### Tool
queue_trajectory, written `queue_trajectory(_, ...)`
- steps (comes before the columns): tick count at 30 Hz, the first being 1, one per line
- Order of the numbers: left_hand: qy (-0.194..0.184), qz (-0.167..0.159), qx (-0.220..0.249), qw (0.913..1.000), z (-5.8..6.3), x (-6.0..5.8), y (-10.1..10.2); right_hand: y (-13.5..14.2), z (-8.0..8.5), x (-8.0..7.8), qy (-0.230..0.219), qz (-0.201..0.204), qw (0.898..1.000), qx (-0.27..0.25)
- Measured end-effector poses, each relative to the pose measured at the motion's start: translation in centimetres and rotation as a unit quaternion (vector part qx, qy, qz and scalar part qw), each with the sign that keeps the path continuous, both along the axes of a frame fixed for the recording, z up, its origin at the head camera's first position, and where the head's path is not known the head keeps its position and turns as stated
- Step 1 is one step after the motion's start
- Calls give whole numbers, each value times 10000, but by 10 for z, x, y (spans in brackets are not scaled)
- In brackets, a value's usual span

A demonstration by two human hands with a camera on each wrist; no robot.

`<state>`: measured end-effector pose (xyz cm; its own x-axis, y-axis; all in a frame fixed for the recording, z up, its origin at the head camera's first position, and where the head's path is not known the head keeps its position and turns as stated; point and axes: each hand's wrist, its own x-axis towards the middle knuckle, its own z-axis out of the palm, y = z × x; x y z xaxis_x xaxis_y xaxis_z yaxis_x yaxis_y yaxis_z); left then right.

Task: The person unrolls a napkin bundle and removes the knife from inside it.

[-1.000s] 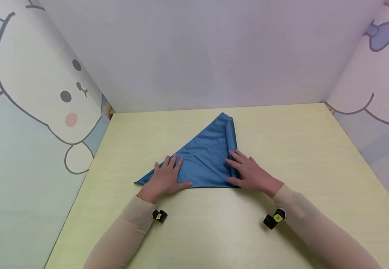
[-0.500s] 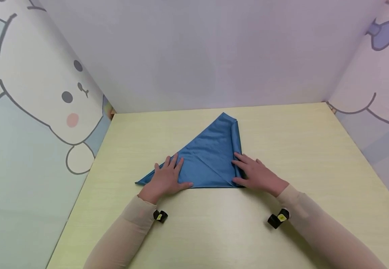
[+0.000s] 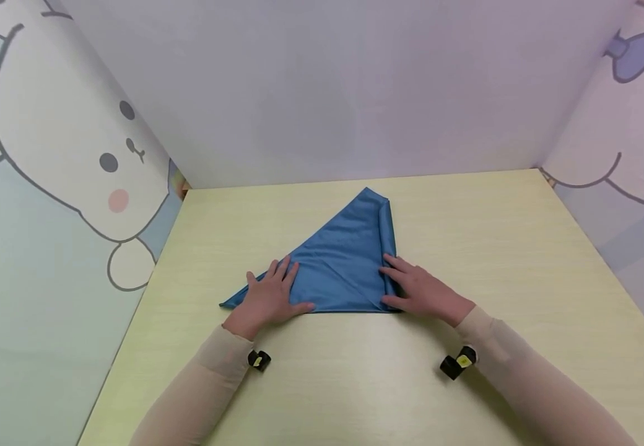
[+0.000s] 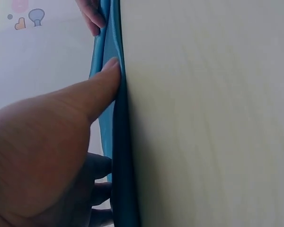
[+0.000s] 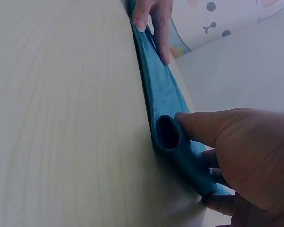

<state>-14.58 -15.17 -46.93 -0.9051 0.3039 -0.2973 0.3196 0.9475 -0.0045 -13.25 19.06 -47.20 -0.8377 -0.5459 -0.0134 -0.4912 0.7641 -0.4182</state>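
Note:
A blue cloth [image 3: 333, 260], folded to a rough triangle, lies on the table with its long straight edge toward me. Along its right side runs a narrow rolled edge [image 3: 387, 229]; the roll's hollow end [image 5: 168, 133] shows in the right wrist view. My left hand [image 3: 269, 297] rests flat with spread fingers on the cloth's left part, its thumb along the near edge. My right hand [image 3: 422, 290] reaches in from the right. Its extended fingers lie over the roll, and its thumb [image 5: 199, 125] touches the roll near the hollow end.
The pale wooden table [image 3: 495, 248] extends around the cloth on all sides. A plain light wall [image 3: 355, 93] stands behind it, and panels with cartoon drawings [image 3: 77, 155] flank it left and right. Each wrist carries a small black camera [image 3: 458, 362].
My right hand and the rolled edge have shifted slightly right over the second. Lately my left hand has slid slightly left on the cloth. The cloth's creases look somewhat smoother.

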Motion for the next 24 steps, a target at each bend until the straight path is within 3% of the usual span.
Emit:
queue_trajectory(13,-39,125,-57,9999,4,3,-25,-26,-1,-5,87,111,9999,-55)
queue_trajectory(24,-43,74,-63,9999,6,2,-31,-31,-3,-9,-24,42,9999,121)
